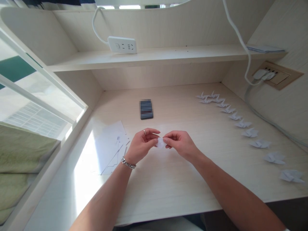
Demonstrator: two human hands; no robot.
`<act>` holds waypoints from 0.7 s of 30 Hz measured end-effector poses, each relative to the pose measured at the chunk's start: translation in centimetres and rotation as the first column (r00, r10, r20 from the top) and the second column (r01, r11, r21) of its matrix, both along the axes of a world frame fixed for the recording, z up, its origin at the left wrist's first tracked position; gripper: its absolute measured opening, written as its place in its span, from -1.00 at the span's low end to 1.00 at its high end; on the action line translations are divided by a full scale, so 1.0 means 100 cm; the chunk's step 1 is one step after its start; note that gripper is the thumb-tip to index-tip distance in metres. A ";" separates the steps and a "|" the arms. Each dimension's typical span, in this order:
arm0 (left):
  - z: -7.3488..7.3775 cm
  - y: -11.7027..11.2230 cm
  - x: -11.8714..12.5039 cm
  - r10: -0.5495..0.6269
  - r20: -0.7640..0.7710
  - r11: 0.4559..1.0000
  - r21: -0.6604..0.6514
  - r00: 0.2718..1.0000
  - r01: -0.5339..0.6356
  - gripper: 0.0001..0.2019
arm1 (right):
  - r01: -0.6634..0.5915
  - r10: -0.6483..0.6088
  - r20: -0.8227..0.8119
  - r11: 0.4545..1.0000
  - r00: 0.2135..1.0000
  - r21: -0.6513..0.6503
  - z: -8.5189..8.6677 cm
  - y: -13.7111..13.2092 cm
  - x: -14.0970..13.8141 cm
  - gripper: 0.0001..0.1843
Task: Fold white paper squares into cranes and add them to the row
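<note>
A small piece of folded white paper (160,143) is held between my two hands above the middle of the desk. My left hand (143,142), with a ring and a chain bracelet, pinches its left edge between thumb and fingers. On the opposite edge, the thumb and index finger of my right hand (180,143) grip the paper. Fingers cover part of it, so its exact folds cannot be made out. Several folded paper cranes (235,116) stand in a curved row along the desk's right side.
White paper sheets and strips (109,147) lie to the left, partly in sunlight. A dark phone-like object (146,109), blurred, lies beyond my hands. A power strip (122,45) sits on the shelf (163,55). A white cable (237,30) hangs by the wall socket (280,75) at right.
</note>
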State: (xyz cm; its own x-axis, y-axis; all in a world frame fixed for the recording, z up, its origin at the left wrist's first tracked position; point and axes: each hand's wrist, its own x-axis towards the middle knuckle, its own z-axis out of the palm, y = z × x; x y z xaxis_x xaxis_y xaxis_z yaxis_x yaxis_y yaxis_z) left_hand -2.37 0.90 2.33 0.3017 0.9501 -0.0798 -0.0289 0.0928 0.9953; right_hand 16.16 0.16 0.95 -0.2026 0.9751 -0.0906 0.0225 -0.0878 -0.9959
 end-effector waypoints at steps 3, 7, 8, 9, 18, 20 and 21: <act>-0.001 0.000 0.000 0.008 -0.041 0.999 0.041 0.999 -0.006 -0.78 | -0.014 0.014 0.008 1.000 1.000 -0.001 0.001 -0.001 0.000 -0.78; -0.001 0.000 0.003 0.055 0.007 0.998 0.033 0.998 -0.055 -0.77 | -0.021 0.021 0.002 1.000 1.000 0.007 0.001 -0.001 -0.001 -0.79; -0.001 0.000 0.003 0.069 0.028 0.997 0.015 0.997 -0.070 -0.77 | -0.014 0.014 0.000 1.000 1.000 0.014 0.000 -0.001 -0.001 -0.80; -0.001 0.000 0.004 0.076 0.037 0.997 -0.001 0.996 -0.076 -0.77 | -0.002 0.002 0.004 1.000 1.000 0.025 0.000 -0.001 -0.001 -0.80; -0.008 -0.002 0.007 0.084 0.004 0.993 0.085 0.996 -0.084 -0.73 | 0.041 -0.042 0.023 0.997 0.999 0.067 -0.002 0.000 -0.001 -0.78; -0.009 -0.002 0.007 0.124 0.002 0.987 0.102 0.992 -0.124 -0.73 | 0.058 -0.058 -0.003 0.996 0.998 0.064 -0.003 0.000 0.000 -0.75; -0.009 -0.002 0.008 0.127 -0.014 0.987 0.103 0.992 -0.125 -0.73 | 0.064 -0.064 -0.006 0.996 0.998 0.066 -0.003 0.001 0.000 -0.75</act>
State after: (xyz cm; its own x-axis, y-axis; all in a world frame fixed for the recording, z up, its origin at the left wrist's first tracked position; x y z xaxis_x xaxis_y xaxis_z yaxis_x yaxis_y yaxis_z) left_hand -1.62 0.73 1.42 0.1784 0.9839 0.0142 -0.0135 -0.0120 0.9998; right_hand 16.14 0.21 0.65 -0.1398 0.9899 -0.0244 0.0153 -0.0225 -0.9996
